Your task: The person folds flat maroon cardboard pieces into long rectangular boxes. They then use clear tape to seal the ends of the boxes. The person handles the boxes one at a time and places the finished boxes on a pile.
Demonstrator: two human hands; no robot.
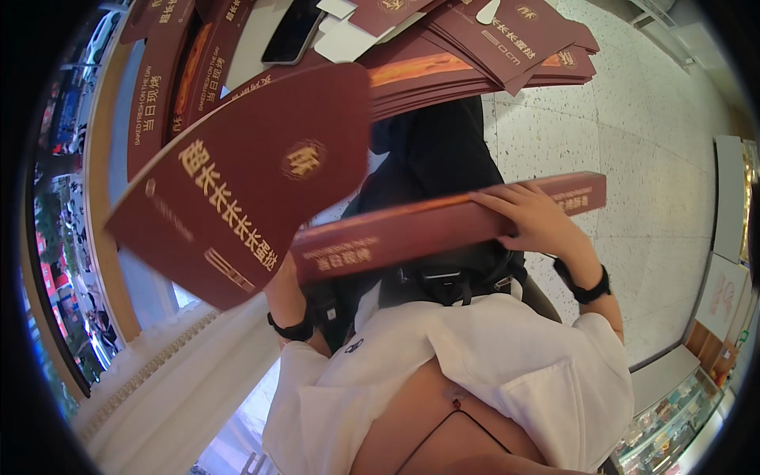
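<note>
Above your lap (pixel 435 150), the long maroon box (pixel 419 227) sat clasped in your right hand (pixel 534 218), fingers over its far edge, thumb against the near face; the broad maroon card (pixel 237 182) hid your left hand, its grip unclear. The box seemed light, stiff yet crushable, best held along its edges.

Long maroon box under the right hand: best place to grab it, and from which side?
I'd pinch the long maroon box across its narrow width at its right end, coming from the person's right. It is long and slim, lies roughly crosswise, and that end sticks out past the right hand; the maroon panel crowds the other.
</note>
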